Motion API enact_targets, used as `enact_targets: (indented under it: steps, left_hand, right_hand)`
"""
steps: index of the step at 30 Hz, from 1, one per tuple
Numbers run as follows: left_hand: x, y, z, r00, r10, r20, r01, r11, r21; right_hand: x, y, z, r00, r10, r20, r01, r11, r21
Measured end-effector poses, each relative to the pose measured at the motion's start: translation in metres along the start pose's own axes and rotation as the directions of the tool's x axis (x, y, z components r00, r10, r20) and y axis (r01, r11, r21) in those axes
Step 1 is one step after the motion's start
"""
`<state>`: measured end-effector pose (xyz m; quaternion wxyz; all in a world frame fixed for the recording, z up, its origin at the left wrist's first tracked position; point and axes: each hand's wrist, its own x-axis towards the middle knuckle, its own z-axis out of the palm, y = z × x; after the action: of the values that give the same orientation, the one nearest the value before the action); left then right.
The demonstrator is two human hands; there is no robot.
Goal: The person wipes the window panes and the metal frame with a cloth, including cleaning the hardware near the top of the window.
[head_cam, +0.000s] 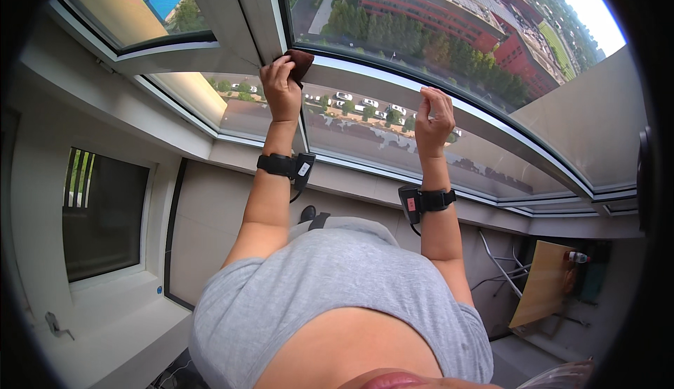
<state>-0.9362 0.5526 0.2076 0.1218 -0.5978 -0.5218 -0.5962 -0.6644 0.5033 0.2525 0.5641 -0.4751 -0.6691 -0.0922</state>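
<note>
My left hand (280,86) grips a dark brown cloth (301,65). It presses the cloth to the window frame, where the upright mullion (267,15) meets the horizontal rail (363,79). Farther right, my right hand (436,123) is raised in front of the same rail, fingers loosely curled and thumb a little apart. Nothing shows in it; whether its fingertips touch the rail I cannot tell. Above the rail is a large glass pane (400,31), and a lower pane (363,131) lies beneath it. Black straps with small devices circle both wrists.
A low sill (363,183) runs below the windows. On the right, a tan board (542,283) stands by a metal-legged frame (500,262), with a bottle (576,257) beside it. To the left is a white-framed window or door (105,220) with a handle (58,326).
</note>
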Motion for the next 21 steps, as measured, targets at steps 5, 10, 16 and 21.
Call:
enact_targets:
  steps: [5,10,16,21]
  left_hand:
    - [-0.005,0.0,-0.005,0.999,0.017,0.038,-0.018,0.999,0.032]
    - [0.004,0.008,-0.011,0.987,-0.02,0.16,0.042,0.99,-0.136]
    - [0.046,0.012,-0.045,0.992,-0.053,-0.117,0.036,0.989,-0.142]
    - [0.037,-0.003,-0.028,0.996,0.041,-0.074,-0.042,0.999,-0.01]
  right_hand:
    - [0.003,-0.025,0.034,0.995,-0.044,0.088,0.037,0.996,0.077]
    - [0.003,-0.037,0.065,0.989,-0.066,0.133,0.053,0.994,0.096]
    - [0.002,-0.029,0.074,0.984,-0.168,0.052,0.169,0.985,-0.014]
    - [0.004,-0.037,0.08,0.976,-0.21,0.05,0.21,0.978,0.006]
